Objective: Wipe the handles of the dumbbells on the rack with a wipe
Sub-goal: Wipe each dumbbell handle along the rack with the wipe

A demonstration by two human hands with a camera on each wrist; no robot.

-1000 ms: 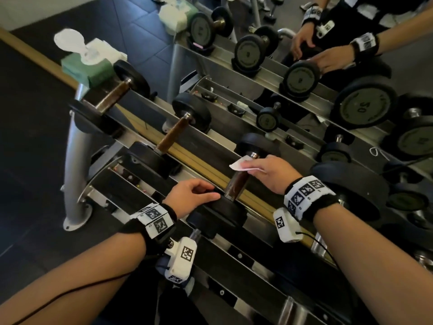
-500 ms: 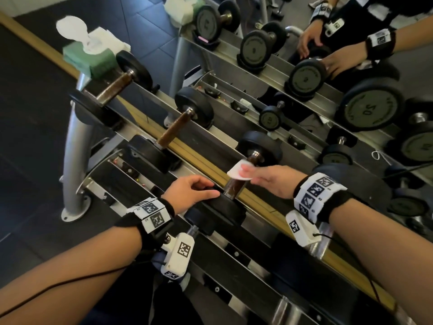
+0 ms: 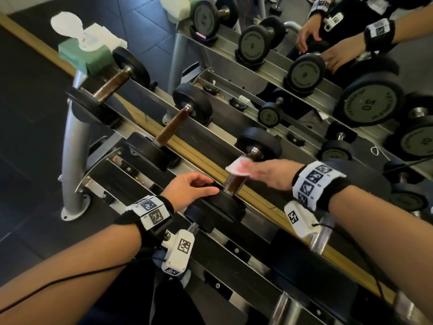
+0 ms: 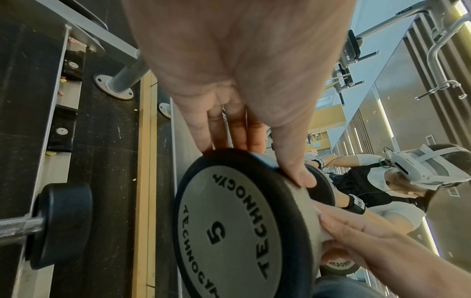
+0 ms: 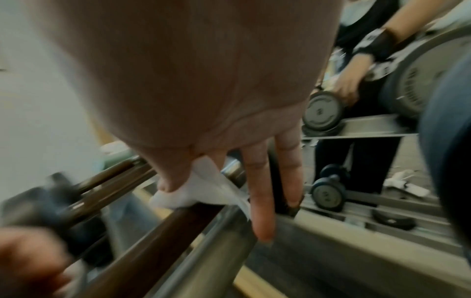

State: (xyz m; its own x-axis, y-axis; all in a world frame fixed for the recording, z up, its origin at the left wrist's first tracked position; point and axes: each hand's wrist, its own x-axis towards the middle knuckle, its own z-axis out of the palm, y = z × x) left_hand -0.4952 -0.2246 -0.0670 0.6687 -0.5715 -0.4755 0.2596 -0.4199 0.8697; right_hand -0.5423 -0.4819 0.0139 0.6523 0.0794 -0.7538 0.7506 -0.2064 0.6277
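Observation:
Three dumbbells with brown handles lie across the rack's top tier. My right hand pinches a white wipe between thumb and forefinger. It presses the wipe on the upper end of the third dumbbell's handle, close to the far head; the other fingers stick out straight. My left hand clasps the rim of that dumbbell's near head, marked 5, with the thumb on one side and the fingers over the other.
A green pack of wipes sits on the rack's left end beside the first dumbbell; the second dumbbell lies between. A mirror behind repeats the rack and both hands. Bigger dumbbells fill the right; a lower tier runs below my wrists.
My right hand has drawn back slightly to the right with the wipe still on the handle's upper end. The left hand has stayed on the near head.

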